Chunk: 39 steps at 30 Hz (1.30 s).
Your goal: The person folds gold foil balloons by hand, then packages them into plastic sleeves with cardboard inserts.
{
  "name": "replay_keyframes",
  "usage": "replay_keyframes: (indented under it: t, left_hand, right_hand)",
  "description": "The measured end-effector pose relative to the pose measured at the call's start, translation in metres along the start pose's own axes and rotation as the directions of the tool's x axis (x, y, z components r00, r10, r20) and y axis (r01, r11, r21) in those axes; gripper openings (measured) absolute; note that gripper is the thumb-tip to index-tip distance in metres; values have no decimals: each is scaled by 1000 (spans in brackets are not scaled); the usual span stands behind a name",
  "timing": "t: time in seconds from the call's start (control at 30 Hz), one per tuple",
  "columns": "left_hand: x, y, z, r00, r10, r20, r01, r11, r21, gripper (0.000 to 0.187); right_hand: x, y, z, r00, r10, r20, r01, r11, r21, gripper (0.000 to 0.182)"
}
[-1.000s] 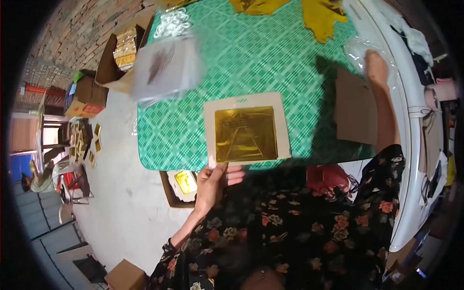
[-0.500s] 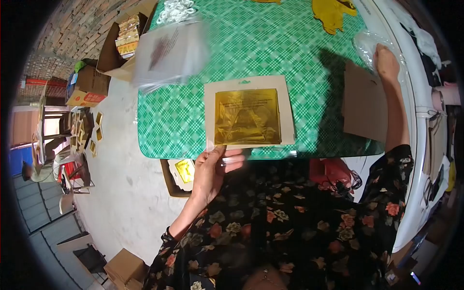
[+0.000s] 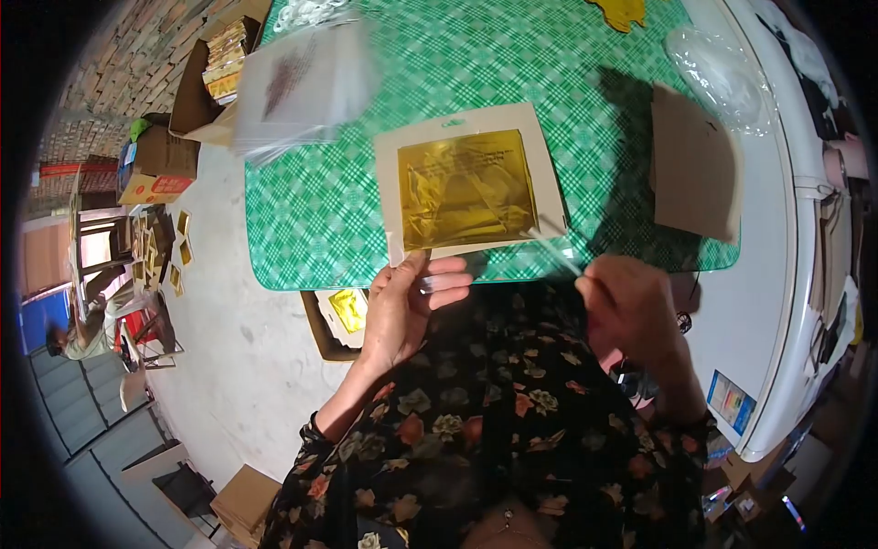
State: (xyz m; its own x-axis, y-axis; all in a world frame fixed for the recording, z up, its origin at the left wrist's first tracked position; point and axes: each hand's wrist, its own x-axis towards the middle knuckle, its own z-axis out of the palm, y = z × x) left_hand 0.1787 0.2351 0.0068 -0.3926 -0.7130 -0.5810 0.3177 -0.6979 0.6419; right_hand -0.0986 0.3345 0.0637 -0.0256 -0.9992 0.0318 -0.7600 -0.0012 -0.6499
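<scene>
My left hand (image 3: 402,306) pinches the lower left corner of a beige card (image 3: 389,183), its other fingers spread below. A shiny gold packet (image 3: 468,188) lies on the card's face, and a small slot is cut near the card's top edge. To the right, my right hand (image 3: 626,297) is closed on a thin, whitish strip (image 3: 558,253), blurred by motion. The strip's far end reaches the packet's lower right corner.
On the green checked table (image 3: 311,242) are clear plastic sleeves (image 3: 302,87), white loops (image 3: 315,13), a gold piece (image 3: 622,11), plain cards (image 3: 695,169) and a clear bag (image 3: 722,78). Open boxes (image 3: 197,91) stand left. A person (image 3: 87,334) sits at far left.
My right hand has come from the clear bag at the upper right down beside the card, now with a thin strip. The view has shifted, and the card is slightly tilted.
</scene>
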Motion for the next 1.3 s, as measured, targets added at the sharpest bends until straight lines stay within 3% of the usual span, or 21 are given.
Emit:
replay_keyframes:
  t: [0.67,0.97,1.3]
  left_hand:
    - [-2,-2,0,1000,2,21,-2,1000,-18,31]
    - [-3,-2,0,1000,21,2,-21,999,-28,31]
    - [-4,-4,-3,999,28,20,-27,999,-39,32]
  right_hand:
    - [-19,9,24,994,69,-86,-74,995,-62,17]
    - [-25,-6,14,984,174,-27,-170,979,114,17]
    - [-19,0,22,986,148,-78,-143,988,64,18]
